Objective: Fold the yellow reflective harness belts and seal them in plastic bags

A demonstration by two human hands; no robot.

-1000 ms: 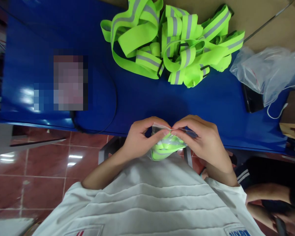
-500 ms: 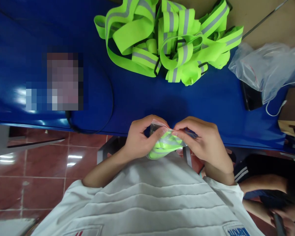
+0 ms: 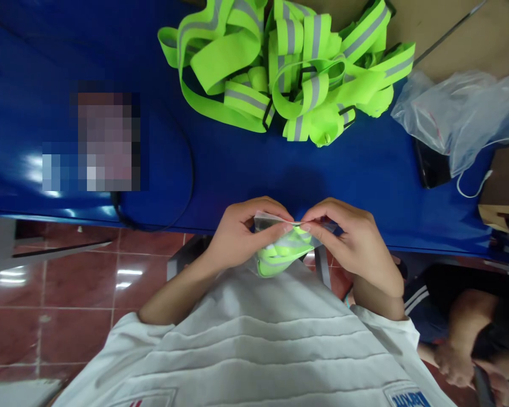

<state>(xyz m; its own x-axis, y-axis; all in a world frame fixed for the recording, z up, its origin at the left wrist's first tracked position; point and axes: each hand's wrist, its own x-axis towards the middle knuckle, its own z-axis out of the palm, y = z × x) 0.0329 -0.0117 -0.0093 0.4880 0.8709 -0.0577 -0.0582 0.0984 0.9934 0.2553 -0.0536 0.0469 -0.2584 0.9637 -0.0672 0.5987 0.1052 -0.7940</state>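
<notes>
A clear plastic bag [image 3: 261, 221] with a folded neon-yellow reflective strap [image 3: 280, 257] inside hangs between my hands, just off the table's near edge. My left hand [image 3: 248, 232] pinches the bag's top edge between thumb and fingers. Close beside it, my right hand [image 3: 350, 234] pinches the same top edge, its thumb and fingertips almost touching those of the left. The strap shows through the film, with a grey stripe along it. Whether the bag's mouth is sealed, I cannot tell.
On the blue table [image 3: 237, 169] lies a heap of neon-yellow reflective straps [image 3: 292, 73] with black buckles. Clear plastic bags [image 3: 462, 113], a dark phone-like object [image 3: 432, 164] and a cardboard box [image 3: 503, 181] are at right. A black cable [image 3: 190, 164] curves at left. Another person's hand [image 3: 453, 362] is at lower right.
My left fingers have slid slightly right along the bag's top edge, still pinching. The bag tilts a little differently. The other person's arm at lower right has moved.
</notes>
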